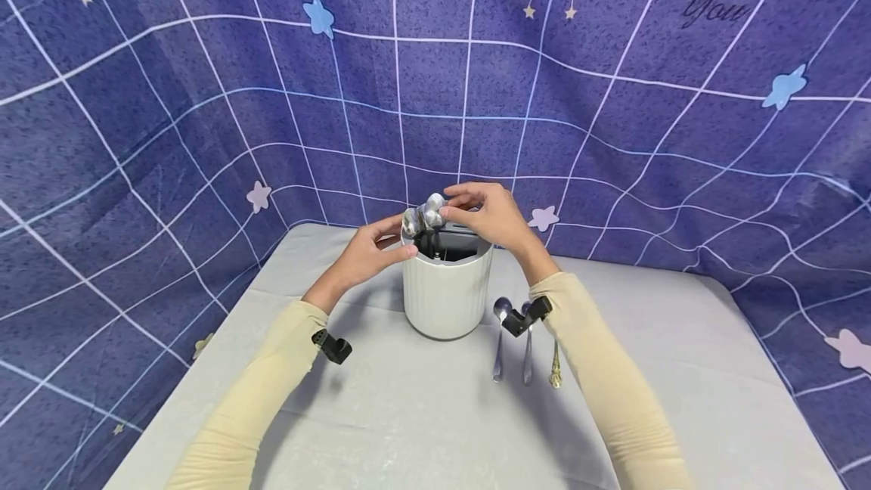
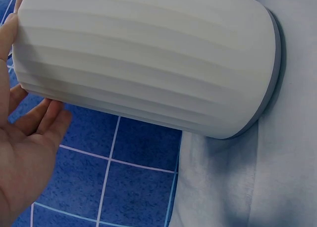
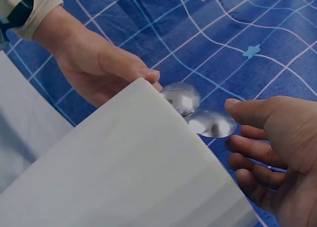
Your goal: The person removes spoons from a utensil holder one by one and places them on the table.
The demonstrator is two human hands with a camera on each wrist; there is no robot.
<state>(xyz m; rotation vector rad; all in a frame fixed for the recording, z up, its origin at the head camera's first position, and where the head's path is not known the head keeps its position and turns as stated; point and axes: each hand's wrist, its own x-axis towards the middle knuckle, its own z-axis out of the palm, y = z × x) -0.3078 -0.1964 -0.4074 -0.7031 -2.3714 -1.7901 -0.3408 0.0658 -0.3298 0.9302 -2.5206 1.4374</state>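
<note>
A ribbed white container (image 1: 445, 297) stands upright, dark inside, with several spoons (image 1: 434, 212) in it, their shiny bowls above the rim. My left hand (image 1: 364, 254) grips the container's left side near the rim, thumb in front and fingers behind. In the left wrist view the left hand's fingers (image 2: 55, 119) lie against the ribbed wall (image 2: 148, 64). My right hand (image 1: 495, 216) is at the spoon bowls from the right. Seen from the right wrist, the right hand (image 3: 282, 153) has its thumb and bent fingers spread apart beside a spoon bowl (image 3: 213, 123), pinching nothing.
On the grey-white cloth (image 1: 408, 414), right of the container, lie a spoon (image 1: 499, 354), a second piece of cutlery (image 1: 528, 361) and one with a gold-coloured handle (image 1: 556, 370), partly hidden by my right arm and its wrist camera. A purple-blue patterned curtain (image 1: 435, 74) hangs behind.
</note>
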